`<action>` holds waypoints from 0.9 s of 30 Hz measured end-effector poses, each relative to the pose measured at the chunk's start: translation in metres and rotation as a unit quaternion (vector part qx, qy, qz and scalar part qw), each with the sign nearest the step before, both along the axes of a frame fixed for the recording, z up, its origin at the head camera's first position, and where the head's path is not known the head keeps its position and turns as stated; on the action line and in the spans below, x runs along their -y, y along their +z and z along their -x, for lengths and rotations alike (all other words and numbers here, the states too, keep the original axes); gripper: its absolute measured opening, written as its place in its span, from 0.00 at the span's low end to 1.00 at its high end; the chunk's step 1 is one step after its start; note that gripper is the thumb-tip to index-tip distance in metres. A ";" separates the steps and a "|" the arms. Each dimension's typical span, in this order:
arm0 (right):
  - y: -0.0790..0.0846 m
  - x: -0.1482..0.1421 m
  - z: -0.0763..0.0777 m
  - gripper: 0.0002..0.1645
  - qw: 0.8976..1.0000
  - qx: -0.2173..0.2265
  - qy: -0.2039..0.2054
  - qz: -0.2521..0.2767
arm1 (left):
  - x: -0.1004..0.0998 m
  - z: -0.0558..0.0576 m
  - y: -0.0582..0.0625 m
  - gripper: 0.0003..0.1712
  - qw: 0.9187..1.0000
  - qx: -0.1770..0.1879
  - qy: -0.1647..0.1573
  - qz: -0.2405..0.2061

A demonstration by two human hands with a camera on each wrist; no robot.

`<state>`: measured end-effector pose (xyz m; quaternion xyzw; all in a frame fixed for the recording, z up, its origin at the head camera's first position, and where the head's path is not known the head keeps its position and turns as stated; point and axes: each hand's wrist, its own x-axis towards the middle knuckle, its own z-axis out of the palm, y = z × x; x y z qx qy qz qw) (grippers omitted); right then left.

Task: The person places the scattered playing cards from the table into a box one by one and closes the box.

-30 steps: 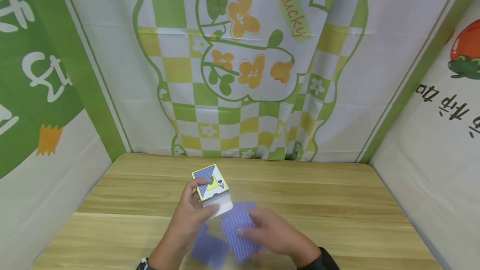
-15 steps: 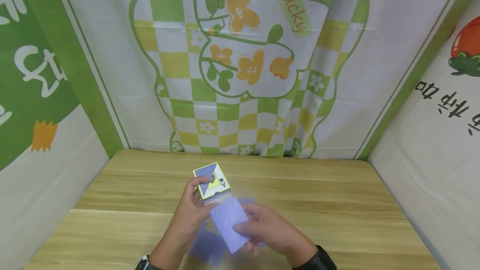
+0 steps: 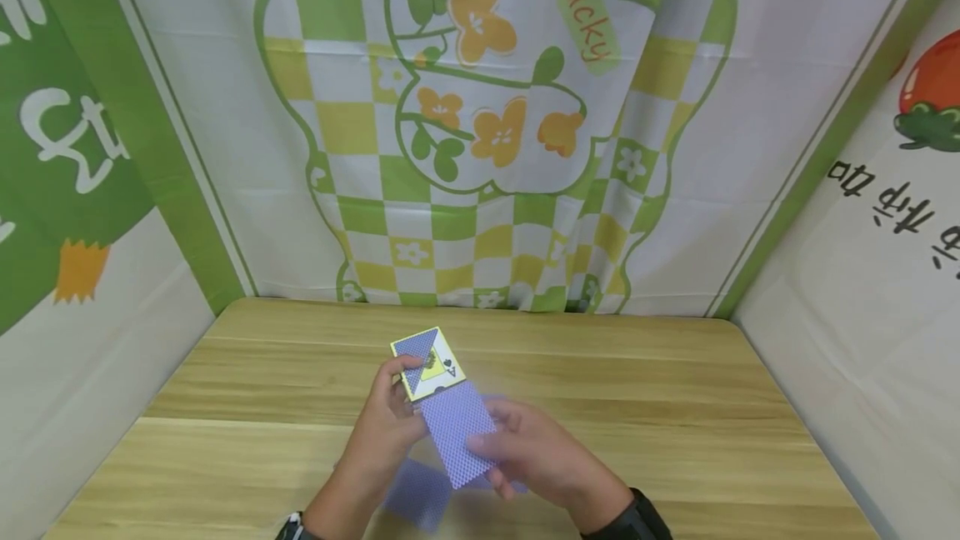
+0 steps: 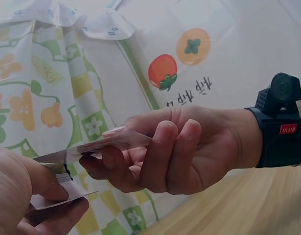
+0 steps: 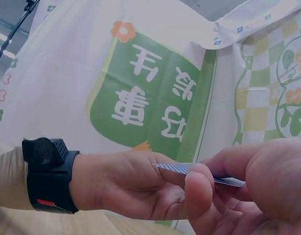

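Note:
My left hand (image 3: pixel 378 427) grips a playing-card box (image 3: pixel 448 354) with an ace-of-spades print, tilted with its mouth facing down and right. My right hand (image 3: pixel 543 452) pinches blue-backed playing cards (image 3: pixel 456 432), thumb on top and fingers underneath. Their far end meets the mouth of the box and covers the flap in the head view. In the left wrist view the cards (image 4: pixel 94 143) appear nearly edge-on above the box's white flap (image 4: pixel 72 196). Another blue-backed card (image 3: pixel 417 497) lies on the table below the hands, and more blue shows partly hidden behind my right hand.
The wooden table (image 3: pixel 637 390) spans the front, its back edge against a green-and-yellow checked cloth (image 3: pixel 450 232). Printed cloth walls rise at the left (image 3: pixel 187 273) and right (image 3: pixel 847 298). Black camera straps (image 3: pixel 633 515) sit on the wrists.
My right hand has brought the cards up and left, from beside the box to its mouth, over the white flap. My left hand keeps holding the box almost in place.

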<state>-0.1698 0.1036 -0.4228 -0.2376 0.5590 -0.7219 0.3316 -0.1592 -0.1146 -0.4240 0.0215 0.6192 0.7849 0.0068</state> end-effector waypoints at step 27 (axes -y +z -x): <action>0.009 0.006 -0.006 0.46 0.991 0.004 -0.129 0.024 | -0.002 -0.005 0.002 0.43 1.000 0.016 -0.013 0.011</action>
